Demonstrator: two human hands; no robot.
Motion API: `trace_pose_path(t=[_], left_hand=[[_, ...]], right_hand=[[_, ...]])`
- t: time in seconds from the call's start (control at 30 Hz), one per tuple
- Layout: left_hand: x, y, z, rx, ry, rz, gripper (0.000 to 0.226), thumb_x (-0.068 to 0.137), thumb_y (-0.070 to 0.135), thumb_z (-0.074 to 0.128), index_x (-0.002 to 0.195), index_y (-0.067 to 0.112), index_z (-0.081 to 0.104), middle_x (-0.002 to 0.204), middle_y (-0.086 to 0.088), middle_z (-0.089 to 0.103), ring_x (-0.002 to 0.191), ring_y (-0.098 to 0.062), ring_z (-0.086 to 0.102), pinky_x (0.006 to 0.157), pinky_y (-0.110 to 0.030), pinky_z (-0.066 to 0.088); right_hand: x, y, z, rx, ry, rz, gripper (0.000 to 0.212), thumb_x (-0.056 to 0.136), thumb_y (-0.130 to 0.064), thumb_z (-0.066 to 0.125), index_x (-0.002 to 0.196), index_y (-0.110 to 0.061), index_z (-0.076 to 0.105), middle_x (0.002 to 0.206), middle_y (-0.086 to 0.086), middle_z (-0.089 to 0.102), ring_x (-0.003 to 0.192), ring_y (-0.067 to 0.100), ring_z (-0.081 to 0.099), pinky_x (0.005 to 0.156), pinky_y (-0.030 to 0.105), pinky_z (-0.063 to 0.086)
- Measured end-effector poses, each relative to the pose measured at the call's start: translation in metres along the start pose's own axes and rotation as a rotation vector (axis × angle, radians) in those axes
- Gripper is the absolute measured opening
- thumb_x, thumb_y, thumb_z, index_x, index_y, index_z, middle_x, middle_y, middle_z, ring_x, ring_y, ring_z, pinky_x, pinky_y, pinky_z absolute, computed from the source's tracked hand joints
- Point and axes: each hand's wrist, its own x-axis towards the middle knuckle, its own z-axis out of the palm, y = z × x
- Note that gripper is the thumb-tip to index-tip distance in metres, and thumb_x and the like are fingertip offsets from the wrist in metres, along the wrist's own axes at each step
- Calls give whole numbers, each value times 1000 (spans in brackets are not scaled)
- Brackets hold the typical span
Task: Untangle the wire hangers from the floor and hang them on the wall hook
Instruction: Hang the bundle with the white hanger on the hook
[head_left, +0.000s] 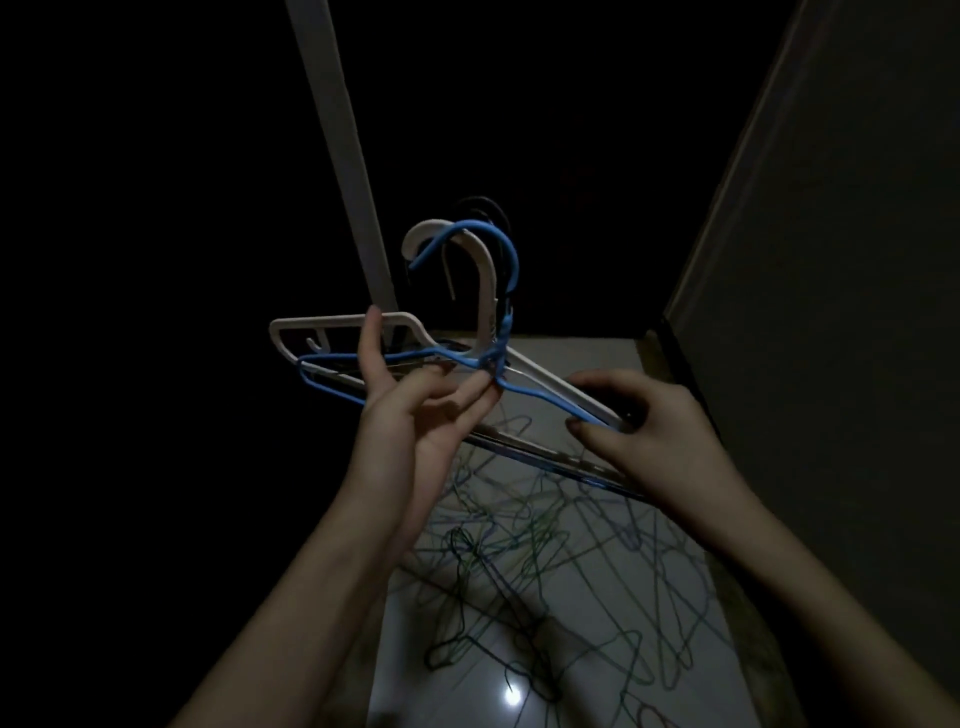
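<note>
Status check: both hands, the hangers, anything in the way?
Left hand pinches blue wire hanger at its neck. Right hand grips the bundle's end. Tangled hangers on floor. Wall hook not seen.

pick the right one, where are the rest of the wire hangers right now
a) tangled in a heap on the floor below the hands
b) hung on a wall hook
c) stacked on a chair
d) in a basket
a: the wire hangers lie in a tangled heap on the pale floor, beneath the left hand and right hand, which hold up a blue hanger and a white hanger.
</note>
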Motion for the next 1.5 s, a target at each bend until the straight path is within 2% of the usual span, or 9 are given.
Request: trace_pose_path(t=[0.13,0.23,0.43,0.6,0.77,1.0,1.13,1.37,1.5], left_hand=[[-11,87,60,13,-14,49,73,88,-11,32,137,43,30,85,-6,73,88,-23,71,87,-40,53],[-22,146,97,10,7,80,72,86,-10,33,136,43,35,110,-17,62,89,-19,71,91,-42,49],[-56,255,151,-120,41,182,70,83,-9,31,125,45,46,117,-28,58,98,-29,67,95,-37,46],[-97,326,165,-148,62,299,68,87,-6,30,134,41,41,114,-31,60,99,-30,67,93,-38,47],[-142,379,155,-69,141,417,63,89,-2,32,138,38,37,108,-24,63,96,-28,69,94,-37,46],[-210,440,118,36,282,536,62,90,0,35,138,39,36,90,-8,73,99,-20,67,107,-40,37],[-246,474,88,106,338,579,67,89,-1,39,140,42,32,104,-9,67,107,-21,62,109,-41,35],[-301,525,40,148,421,670,69,88,-3,38,139,43,32,106,-8,64,103,-19,64,106,-38,36],[-327,549,14,182,428,686,67,89,-2,38,138,43,33,89,-3,74,99,-15,66,102,-35,39]], right_hand=[[14,-94,-58,-24,-38,-47,29,80,-7,68,104,-25,64,92,-16,65,85,-7,60,72,7,47],[24,-154,-94,-50,-46,-102,30,80,-9,68,102,-29,63,90,-20,64,79,-11,59,68,6,45],[32,-266,-138,-33,-104,-216,30,79,-9,70,99,-30,64,86,-16,66,76,-11,60,68,10,46],[27,-342,-146,22,-185,-347,33,78,-3,70,89,-33,63,78,-15,66,66,-13,59,59,4,43],[15,-399,-130,83,-292,-433,28,80,-5,68,97,-26,65,77,-12,65,60,-10,58,53,8,44],[-16,-471,-82,110,-391,-583,38,80,-7,68,94,-42,62,86,-10,70,82,5,66,71,23,54],[-37,-510,-46,135,-447,-637,40,81,-9,67,96,-45,60,80,-5,69,73,7,66,65,24,54],[-72,-570,19,221,-563,-669,35,83,-6,64,100,-37,62,81,1,68,77,24,66,65,36,56],[-88,-595,49,242,-598,-710,36,83,-5,64,98,-38,62,83,4,69,80,26,67,72,43,55]])
